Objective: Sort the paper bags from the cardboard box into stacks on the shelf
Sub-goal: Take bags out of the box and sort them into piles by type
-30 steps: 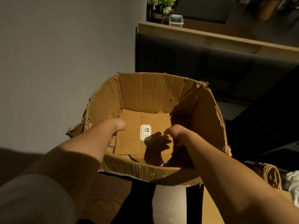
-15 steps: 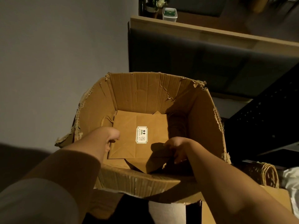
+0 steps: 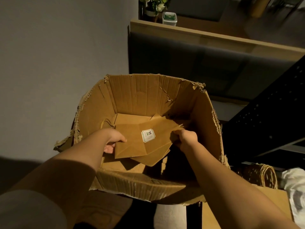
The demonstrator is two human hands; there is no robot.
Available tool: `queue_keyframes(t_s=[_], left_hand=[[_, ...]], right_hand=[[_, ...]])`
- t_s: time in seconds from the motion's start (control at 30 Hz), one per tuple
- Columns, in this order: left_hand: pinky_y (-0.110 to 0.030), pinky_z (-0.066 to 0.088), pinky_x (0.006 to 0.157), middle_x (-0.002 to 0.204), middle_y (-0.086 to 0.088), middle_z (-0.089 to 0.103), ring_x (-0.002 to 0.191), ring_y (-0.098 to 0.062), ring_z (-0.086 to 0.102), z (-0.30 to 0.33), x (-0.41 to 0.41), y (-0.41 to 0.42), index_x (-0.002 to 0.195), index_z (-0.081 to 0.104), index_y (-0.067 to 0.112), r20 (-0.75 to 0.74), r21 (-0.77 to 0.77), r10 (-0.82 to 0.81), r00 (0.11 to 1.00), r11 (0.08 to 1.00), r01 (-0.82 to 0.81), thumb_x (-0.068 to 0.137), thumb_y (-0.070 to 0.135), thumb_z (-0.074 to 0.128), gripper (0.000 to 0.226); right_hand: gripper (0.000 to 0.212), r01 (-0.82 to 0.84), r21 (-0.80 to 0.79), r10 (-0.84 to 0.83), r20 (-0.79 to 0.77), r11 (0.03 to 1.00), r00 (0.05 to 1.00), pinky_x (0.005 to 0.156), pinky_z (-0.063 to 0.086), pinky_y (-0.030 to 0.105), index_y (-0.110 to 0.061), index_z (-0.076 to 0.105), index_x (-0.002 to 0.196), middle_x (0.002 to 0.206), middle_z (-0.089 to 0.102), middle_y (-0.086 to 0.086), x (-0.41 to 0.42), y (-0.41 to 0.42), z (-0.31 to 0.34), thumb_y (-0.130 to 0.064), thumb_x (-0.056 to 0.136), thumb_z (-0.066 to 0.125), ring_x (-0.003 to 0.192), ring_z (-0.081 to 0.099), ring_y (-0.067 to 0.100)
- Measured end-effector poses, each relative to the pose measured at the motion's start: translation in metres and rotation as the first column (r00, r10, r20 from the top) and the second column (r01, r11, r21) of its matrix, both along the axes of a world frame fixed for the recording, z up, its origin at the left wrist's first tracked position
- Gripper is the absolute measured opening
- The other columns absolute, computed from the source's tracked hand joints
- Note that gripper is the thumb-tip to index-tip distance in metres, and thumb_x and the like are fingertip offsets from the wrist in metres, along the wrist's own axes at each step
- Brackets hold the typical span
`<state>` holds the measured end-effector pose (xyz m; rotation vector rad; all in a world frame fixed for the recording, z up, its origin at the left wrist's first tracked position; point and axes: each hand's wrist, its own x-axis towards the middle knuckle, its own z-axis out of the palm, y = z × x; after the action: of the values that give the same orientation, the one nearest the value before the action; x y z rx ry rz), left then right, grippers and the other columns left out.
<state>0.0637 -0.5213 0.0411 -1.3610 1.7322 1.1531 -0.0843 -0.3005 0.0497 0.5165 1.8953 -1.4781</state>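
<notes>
A torn, open cardboard box [image 3: 145, 96] fills the middle of the view. Inside it lies a flat brown paper bag [image 3: 132, 142] with a small white sticker on its face, tilted up off the box floor. My left hand [image 3: 113, 141] grips the bag's left edge, thumb on top and fingers underneath. My right hand [image 3: 187, 139] is closed on the bag's right edge. More brown paper lies under the bag; a cord handle shows at the box's left wall. A wooden shelf [image 3: 214, 38] runs across the upper right.
A potted plant [image 3: 155, 5] and a small white tub [image 3: 169, 17] stand on the shelf's left end. A woven basket [image 3: 262, 176] and crumpled white plastic [image 3: 295, 179] sit at the lower right. A dark perforated panel [image 3: 272, 113] stands right of the box. A plain wall is on the left.
Both hands closed on the bag's edges and raised it; its right side now tilts up. The view has shifted slightly.
</notes>
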Motion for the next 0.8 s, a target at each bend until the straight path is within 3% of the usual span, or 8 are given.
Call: queue_keyframes(t_s=[0.07, 0.13, 0.27, 0.37, 0.53, 0.63, 0.73, 0.8], left_hand=[[-0.031, 0.053, 0.072, 0.102, -0.008, 0.067, 0.087, -0.019, 0.064, 0.009, 0.002, 0.006, 0.118, 0.054, 0.01, 0.086, 0.04, -0.146, 0.986, 0.989, 0.143, 0.092, 0.044, 0.059, 0.044], [-0.033, 0.053, 0.077, 0.106, -0.007, 0.069, 0.085, -0.018, 0.066, 0.017, 0.005, 0.014, 0.12, 0.055, 0.008, 0.18, 0.068, -0.295, 0.938, 0.955, 0.287, 0.095, 0.045, 0.055, 0.045], [-0.031, 0.053, 0.086, 0.125, -0.011, 0.056, 0.086, -0.016, 0.061, 0.025, -0.001, 0.015, 0.132, 0.049, 0.006, 0.217, -0.089, -0.424, 0.879, 0.888, 0.45, 0.1, 0.029, 0.05, 0.04], [-0.03, 0.05, 0.069, 0.137, -0.016, 0.047, 0.081, -0.02, 0.059, 0.016, -0.003, 0.002, 0.144, 0.039, 0.003, 0.14, -0.183, -0.388, 0.911, 0.894, 0.409, 0.1, 0.013, 0.045, 0.045], [-0.029, 0.046, 0.063, 0.104, -0.012, 0.052, 0.074, -0.019, 0.05, 0.004, 0.003, -0.003, 0.142, 0.036, 0.002, 0.066, -0.221, -0.333, 0.941, 0.914, 0.339, 0.1, 0.016, 0.044, 0.045], [-0.029, 0.048, 0.064, 0.099, -0.01, 0.052, 0.076, -0.019, 0.05, 0.0, -0.005, -0.008, 0.136, 0.042, 0.005, 0.036, -0.155, -0.233, 0.972, 0.959, 0.236, 0.098, 0.019, 0.047, 0.041], [-0.03, 0.053, 0.066, 0.1, -0.011, 0.057, 0.081, -0.02, 0.057, -0.007, -0.009, -0.013, 0.124, 0.047, 0.007, 0.047, -0.105, -0.133, 0.99, 0.985, 0.137, 0.093, 0.02, 0.055, 0.034], [-0.027, 0.055, 0.058, 0.107, -0.012, 0.059, 0.085, -0.02, 0.064, -0.014, -0.01, -0.019, 0.122, 0.047, 0.007, 0.07, -0.068, -0.081, 0.994, 0.994, 0.085, 0.089, 0.019, 0.061, 0.037]], right_hand=[[0.016, -0.012, -0.06, 0.01, -0.033, 0.998, 0.999, 0.057, 0.052, 0.034, 0.0, 0.066, 0.101, 0.095, 0.068, 0.018, 0.0, -0.002, 0.011, 0.002, 0.085, 0.063, 0.073, 0.063, 0.025], [0.022, -0.141, -0.06, 0.132, -0.138, 0.988, 0.982, 0.062, 0.052, 0.034, -0.011, 0.064, 0.103, 0.095, 0.066, 0.01, 0.003, -0.003, 0.029, 0.003, 0.087, 0.06, 0.079, 0.061, 0.022], [0.028, -0.356, -0.012, 0.324, -0.387, 0.934, 0.863, 0.064, 0.052, 0.027, -0.018, 0.068, 0.103, 0.096, 0.07, 0.003, 0.008, -0.002, 0.07, 0.003, 0.087, 0.059, 0.086, 0.066, 0.018], [0.029, -0.416, -0.008, 0.354, -0.51, 0.909, 0.784, 0.069, 0.055, 0.036, -0.019, 0.069, 0.098, 0.095, 0.072, 0.008, 0.011, -0.001, 0.091, 0.005, 0.086, 0.058, 0.084, 0.069, 0.024], [0.028, -0.56, 0.095, 0.486, -0.627, 0.823, 0.608, 0.073, 0.059, 0.03, -0.02, 0.071, 0.1, 0.098, 0.072, -0.001, 0.021, -0.004, 0.101, 0.002, 0.09, 0.057, 0.089, 0.069, 0.014], [0.024, -0.541, 0.099, 0.468, -0.643, 0.836, 0.606, 0.079, 0.058, 0.036, -0.015, 0.07, 0.1, 0.1, 0.07, 0.003, 0.02, -0.006, 0.096, 0.003, 0.089, 0.058, 0.092, 0.067, 0.019], [0.028, -0.529, 0.035, 0.426, -0.639, 0.848, 0.64, 0.071, 0.057, 0.024, -0.018, 0.07, 0.099, 0.099, 0.071, -0.001, 0.02, -0.003, 0.09, 0.005, 0.089, 0.057, 0.09, 0.068, 0.012], [0.029, -0.524, -0.001, 0.407, -0.629, 0.851, 0.662, 0.068, 0.054, 0.018, -0.02, 0.07, 0.099, 0.099, 0.071, -0.004, 0.018, -0.001, 0.088, 0.004, 0.089, 0.057, 0.09, 0.068, 0.006]])
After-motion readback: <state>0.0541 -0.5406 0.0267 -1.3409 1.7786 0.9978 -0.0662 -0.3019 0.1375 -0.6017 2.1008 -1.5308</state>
